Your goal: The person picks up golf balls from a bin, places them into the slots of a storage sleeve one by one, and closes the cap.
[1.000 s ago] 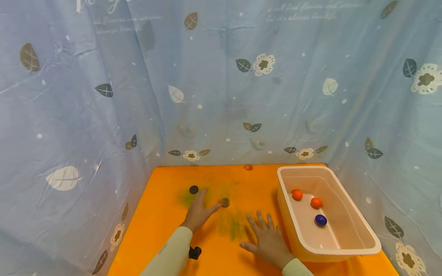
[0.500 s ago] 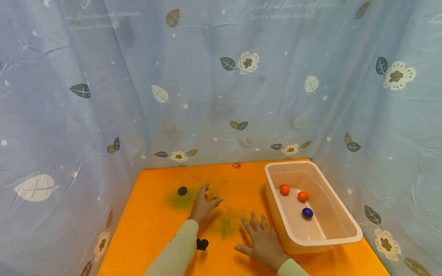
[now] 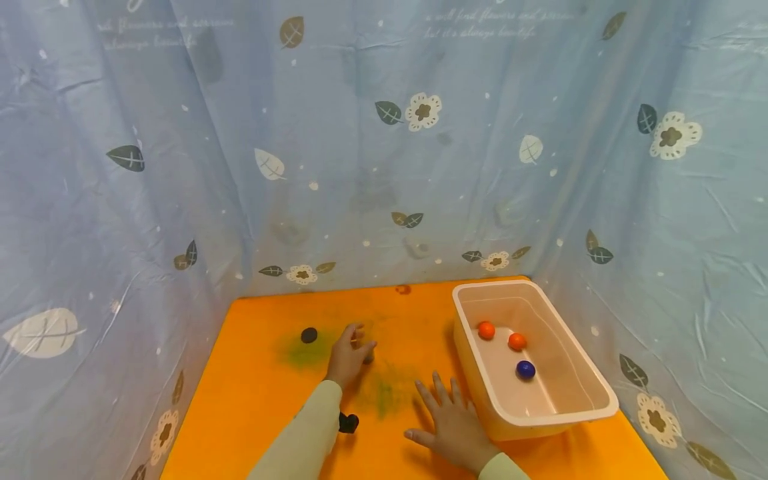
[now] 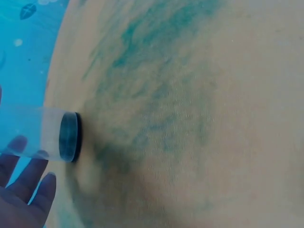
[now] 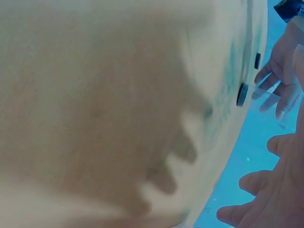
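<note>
The left hand point(image 3: 347, 360) is partly closed, its thumb and fingers curved round a clear cylinder point(image 4: 52, 130), which stands dark-base-down between the left edge of the table point(image 3: 240, 400) and the tub point(image 3: 557, 419) at its right edge. The right hand point(image 3: 453, 427), fingers spread, holds nothing beside the tub.

Smooth clear plastic container point(image 4: 35, 132)
Smooth plastic tub point(image 3: 543, 420), glossy blue ball point(image 3: 525, 370), matt smudged tabletop point(image 3: 414, 320), creased, faintly shiny curtain point(image 3: 336, 153)
</note>
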`<action>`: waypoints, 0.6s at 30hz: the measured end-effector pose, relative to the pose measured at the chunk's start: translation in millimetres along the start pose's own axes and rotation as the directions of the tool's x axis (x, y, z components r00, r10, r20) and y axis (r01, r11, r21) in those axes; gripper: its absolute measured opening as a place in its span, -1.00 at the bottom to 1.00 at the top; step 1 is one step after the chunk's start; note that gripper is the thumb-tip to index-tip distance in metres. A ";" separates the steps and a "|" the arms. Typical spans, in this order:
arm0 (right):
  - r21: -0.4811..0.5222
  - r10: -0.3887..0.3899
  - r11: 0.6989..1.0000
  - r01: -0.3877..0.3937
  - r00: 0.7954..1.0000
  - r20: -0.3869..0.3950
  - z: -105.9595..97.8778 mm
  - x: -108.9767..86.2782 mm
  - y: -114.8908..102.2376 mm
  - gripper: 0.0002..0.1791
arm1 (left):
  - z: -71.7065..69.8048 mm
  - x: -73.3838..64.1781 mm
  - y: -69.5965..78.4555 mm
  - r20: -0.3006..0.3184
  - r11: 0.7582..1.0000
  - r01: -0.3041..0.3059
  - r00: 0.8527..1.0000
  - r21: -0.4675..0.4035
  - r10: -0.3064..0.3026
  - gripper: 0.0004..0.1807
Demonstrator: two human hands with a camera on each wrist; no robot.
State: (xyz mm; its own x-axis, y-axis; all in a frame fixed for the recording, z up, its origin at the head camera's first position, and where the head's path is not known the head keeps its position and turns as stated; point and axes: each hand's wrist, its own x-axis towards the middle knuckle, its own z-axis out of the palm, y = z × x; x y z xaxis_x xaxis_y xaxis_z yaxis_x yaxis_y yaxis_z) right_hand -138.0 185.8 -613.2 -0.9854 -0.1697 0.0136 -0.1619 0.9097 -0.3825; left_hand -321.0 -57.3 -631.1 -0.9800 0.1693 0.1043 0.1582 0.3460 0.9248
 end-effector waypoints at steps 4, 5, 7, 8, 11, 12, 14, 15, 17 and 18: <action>-0.006 -0.008 1.000 0.008 1.000 -0.001 -2.5 1.4 -3.5 0.08 | -2.9 -1.0 2.5 -0.011 1.000 0.004 1.000 0.009 -0.004 -0.30; -0.004 -0.009 1.000 0.009 1.000 -0.001 -3.6 1.9 -5.0 0.08 | -4.1 -1.7 3.6 -0.014 1.000 0.002 1.000 0.013 -0.002 -0.30; -0.003 -0.010 1.000 0.010 1.000 0.003 -5.5 2.6 -7.1 0.09 | -6.7 -3.3 6.3 -0.012 1.000 -0.006 1.000 0.022 0.006 -0.30; -0.005 -0.010 1.000 0.011 1.000 0.005 -6.8 3.0 -8.0 0.09 | -8.0 -4.2 7.9 -0.010 0.999 -0.010 1.000 0.030 0.010 -0.31; 0.002 -0.012 1.000 0.012 1.000 0.020 -9.7 4.6 -9.7 0.09 | -12.7 -7.1 13.9 0.015 0.998 -0.027 1.000 0.056 0.026 -0.32; 0.007 -0.015 1.000 0.015 1.000 0.024 -10.7 5.3 -10.2 0.09 | -14.6 -8.4 16.6 0.028 0.997 -0.037 0.999 0.062 0.035 -0.33; 0.014 -0.031 0.999 0.031 0.999 0.024 -13.1 7.1 -11.8 0.10 | -18.6 -11.1 22.4 0.057 0.996 -0.053 0.997 0.074 0.049 -0.35; 0.018 -0.045 0.999 0.045 0.999 0.019 -14.4 8.1 -12.9 0.11 | -20.8 -12.8 25.5 0.074 0.995 -0.061 0.996 0.078 0.055 -0.36; 0.029 -0.079 0.996 0.079 0.997 0.000 -19.7 10.1 -17.1 0.13 | -25.0 -16.7 32.1 0.105 0.993 -0.076 0.992 0.090 0.067 -0.37; 0.033 -0.099 0.994 0.099 0.995 -0.013 -23.4 10.9 -20.0 0.14 | -26.9 -18.3 34.6 0.119 0.991 -0.085 0.990 0.102 0.073 -0.37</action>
State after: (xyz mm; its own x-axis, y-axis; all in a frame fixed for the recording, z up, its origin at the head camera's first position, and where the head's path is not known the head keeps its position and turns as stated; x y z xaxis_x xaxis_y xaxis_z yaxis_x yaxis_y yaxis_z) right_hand -146.7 174.7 -583.8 -0.9652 -0.2538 0.0637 -0.2572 0.8751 -0.4100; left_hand -300.8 -73.2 -591.2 -0.9446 0.3026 0.1271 0.2525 0.4225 0.8705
